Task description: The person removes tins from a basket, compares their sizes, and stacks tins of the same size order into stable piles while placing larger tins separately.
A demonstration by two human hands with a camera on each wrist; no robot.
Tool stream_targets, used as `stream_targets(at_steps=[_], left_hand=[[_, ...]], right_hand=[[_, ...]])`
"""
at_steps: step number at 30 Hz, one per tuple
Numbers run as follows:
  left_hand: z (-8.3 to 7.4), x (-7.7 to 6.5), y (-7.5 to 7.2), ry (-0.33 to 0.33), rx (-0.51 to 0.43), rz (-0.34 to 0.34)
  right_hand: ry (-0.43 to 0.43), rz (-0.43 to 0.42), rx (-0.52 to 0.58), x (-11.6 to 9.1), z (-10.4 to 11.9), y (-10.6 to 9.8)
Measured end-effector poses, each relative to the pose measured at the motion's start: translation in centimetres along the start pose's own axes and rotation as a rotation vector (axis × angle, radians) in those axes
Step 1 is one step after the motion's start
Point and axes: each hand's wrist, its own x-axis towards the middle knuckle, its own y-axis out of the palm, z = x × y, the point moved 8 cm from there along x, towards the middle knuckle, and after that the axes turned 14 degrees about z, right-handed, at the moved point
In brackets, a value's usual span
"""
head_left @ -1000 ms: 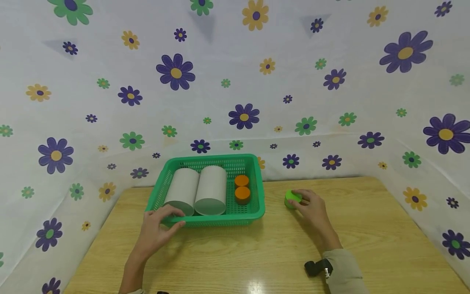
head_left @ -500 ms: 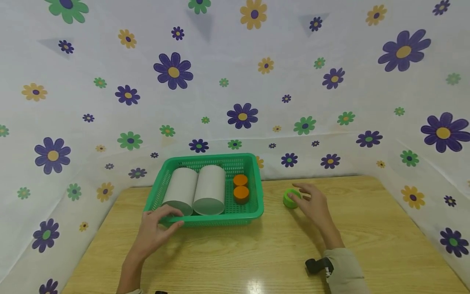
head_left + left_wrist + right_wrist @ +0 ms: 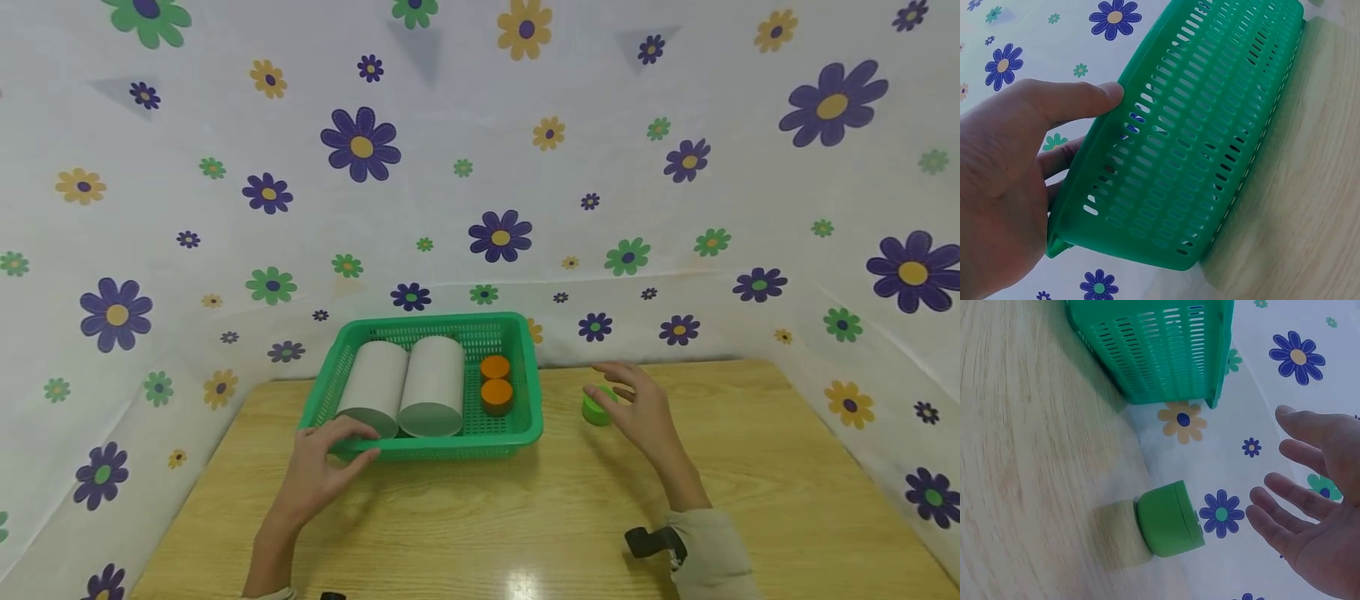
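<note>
My left hand [image 3: 318,475] holds the front left rim of the green plastic basket [image 3: 450,447]. In the left wrist view its thumb lies at the rim, with other fingers partly hidden behind the basket wall [image 3: 1172,144]. Inside are two white cylinders [image 3: 432,387] lying side by side and two small orange round pieces [image 3: 497,398] at the right. A small bright green round container [image 3: 1166,522] stands on the table right of the basket. My right hand [image 3: 643,417] is over it with fingers spread; the right wrist view shows a gap between them.
The wooden table [image 3: 480,525] ends at a white cloth backdrop [image 3: 420,208] printed with flowers, which also rises on both sides. A black wrist device [image 3: 651,542] sits at the right sleeve [image 3: 712,554].
The right hand has let go of the green container, its fingers parting and lifting off it. The container stays on the table. The left hand and the basket have kept their place.
</note>
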Motion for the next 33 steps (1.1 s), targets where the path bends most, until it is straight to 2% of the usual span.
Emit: stream_targets(at_steps=[10, 15, 19, 23, 33], left_hand=[[-1.4, 0.4, -0.3, 0.128, 0.015, -0.011], [-1.2, 0.2, -0.1, 0.083, -0.001, -0.024], [-0.9, 0.0, 0.2, 0.046, -0.064, -0.045], [-0.8, 0.1, 0.3, 0.052, -0.103, -0.075], [-0.7, -0.1, 0.2, 0.068, -0.083, -0.113]], right_hand=[[-0.026, -0.006, 0.026, 0.2, 1.2, -0.1], [-0.034, 0.011, 0.034, 0.2, 1.5, 0.4], [-0.045, 0.020, 0.041, 0.0, 1.9, 0.7], [-0.074, 0.019, 0.063, 0.0, 2.7, 1.0], [-0.148, 0.043, 0.118, 0.4, 5.1, 2.1]])
